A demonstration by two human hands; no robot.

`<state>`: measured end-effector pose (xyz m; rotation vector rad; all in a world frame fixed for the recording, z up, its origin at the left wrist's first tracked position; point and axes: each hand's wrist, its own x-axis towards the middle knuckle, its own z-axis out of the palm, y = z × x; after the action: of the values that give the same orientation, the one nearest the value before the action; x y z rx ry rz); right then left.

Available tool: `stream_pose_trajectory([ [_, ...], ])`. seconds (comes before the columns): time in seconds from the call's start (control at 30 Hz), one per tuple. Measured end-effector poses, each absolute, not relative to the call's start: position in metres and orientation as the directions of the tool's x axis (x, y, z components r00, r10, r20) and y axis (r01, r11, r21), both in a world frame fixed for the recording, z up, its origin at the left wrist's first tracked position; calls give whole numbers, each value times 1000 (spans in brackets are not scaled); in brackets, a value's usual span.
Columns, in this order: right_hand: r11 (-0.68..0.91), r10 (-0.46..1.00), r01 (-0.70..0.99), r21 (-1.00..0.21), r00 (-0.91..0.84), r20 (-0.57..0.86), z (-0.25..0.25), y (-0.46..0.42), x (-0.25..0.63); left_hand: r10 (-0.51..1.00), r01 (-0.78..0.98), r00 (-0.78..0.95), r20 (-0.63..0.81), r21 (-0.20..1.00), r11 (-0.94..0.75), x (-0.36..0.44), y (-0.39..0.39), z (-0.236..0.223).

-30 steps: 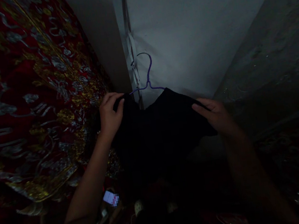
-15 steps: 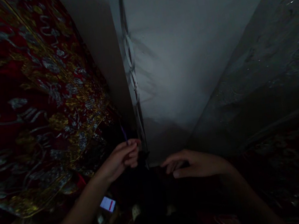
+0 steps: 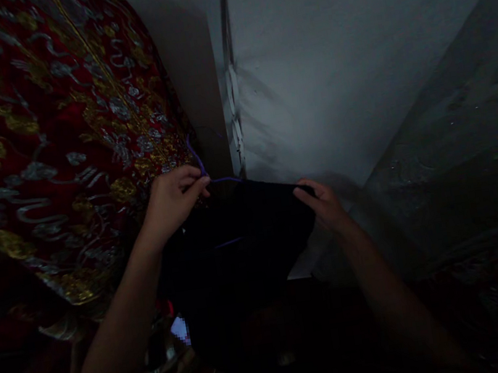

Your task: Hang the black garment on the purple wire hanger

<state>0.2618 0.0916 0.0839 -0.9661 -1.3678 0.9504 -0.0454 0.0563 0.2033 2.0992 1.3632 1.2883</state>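
My left hand point(image 3: 179, 194) pinches a thin purple cord point(image 3: 225, 180) between thumb and fingers. One end of the cord sticks up past the fingertips, and the other runs right to the upper edge of a black cloth point(image 3: 256, 235). My right hand point(image 3: 320, 197) grips the cloth's upper right corner, thumb in front. Between my hands the cloth hangs spread out. A short purple streak shows on its front. The cloth's lower part merges with the dark below, so its shape is hard to tell.
Red fabric with gold and silver embroidery point(image 3: 80, 124) hangs close on the left. A pale wall point(image 3: 306, 66) stands ahead, with a white ornamental strip point(image 3: 232, 101) along its edge. Grey sheeting point(image 3: 448, 138) lies to the right. A lit phone point(image 3: 179, 331) is low on the left.
Both hands have risen, and the black cloth has come up stretched between them. My right hand, empty-looking before, now holds its corner. More of the purple cord shows at my left hand.
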Motion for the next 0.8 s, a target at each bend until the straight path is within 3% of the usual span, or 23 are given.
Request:
stream_pose_trajectory([
  [0.13,407,903,-226,-885,246,352,122,120,272,761,544,72,645,615,-572,-27,108,216],
  [0.27,470,837,-279,-837,443,323,122,120,286,554,638,169,815,339,-692,-9,106,218],
  [0.4,422,822,-323,-847,530,208,90,98,298,327,562,263,908,131,-817,2,51,169],
  [0.47,420,819,-314,-852,535,207,78,89,298,263,387,469,843,72,-919,4,24,122],
  [0.53,423,819,-294,-857,530,222,73,83,294,412,392,602,684,196,-899,7,7,72],
  [0.63,404,823,-285,-869,529,210,71,83,286,832,692,451,324,462,-555,11,5,10],
  [0.7,391,823,-275,-879,533,199,68,87,283,938,794,321,132,503,-342,12,12,-16],
  [0.8,390,799,-155,-908,548,249,61,95,287,970,824,236,51,519,-228,14,18,-38],
])
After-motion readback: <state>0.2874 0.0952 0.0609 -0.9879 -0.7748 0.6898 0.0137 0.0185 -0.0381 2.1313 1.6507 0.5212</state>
